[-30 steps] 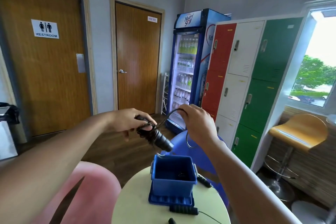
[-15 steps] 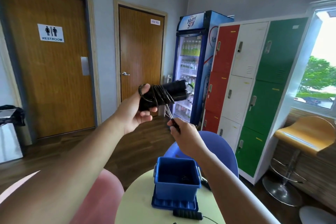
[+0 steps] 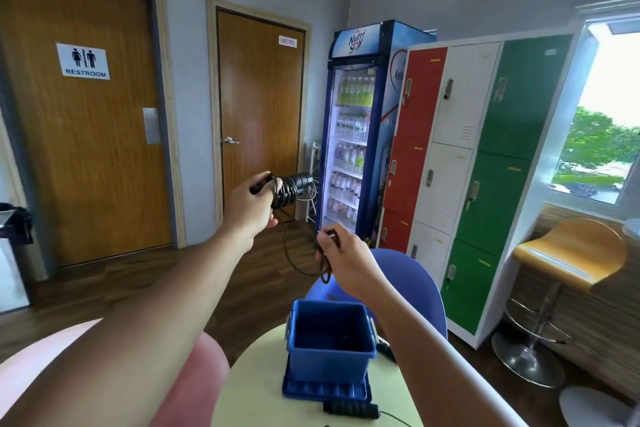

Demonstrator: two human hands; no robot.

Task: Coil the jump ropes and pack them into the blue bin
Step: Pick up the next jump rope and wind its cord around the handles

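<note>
Two black handles of a jump rope (image 3: pixel 295 188) are held together side by side, with its thin dark cord wound round them in several tight turns. The left hand (image 3: pixel 248 206) grips the near end of that bundle at chest height, fingers curled round it, so the handles stick out to the right towards the drinks fridge (image 3: pixel 356 128). From the bundle a slack length of cord (image 3: pixel 290 255) droops in a loop and comes up again into the right hand (image 3: pixel 348 262), which is lower and further right. That hand pinches the cord between thumb and curled fingers, and a short bight hangs just below it.

Below the right wrist stands the blue bin (image 3: pixel 329 360), open, resting on its own blue lid (image 3: pixel 323 391) on the pale round table (image 3: pixel 252 395). Something dark lies at the bottom of the bin; I cannot tell what. A second rope's black handle (image 3: pixel 350 409) lies on the table just in front of the lid, its cord trailing right. Another black handle (image 3: pixel 385 349) shows beside the bin's right wall, partly hidden by the right forearm
</note>
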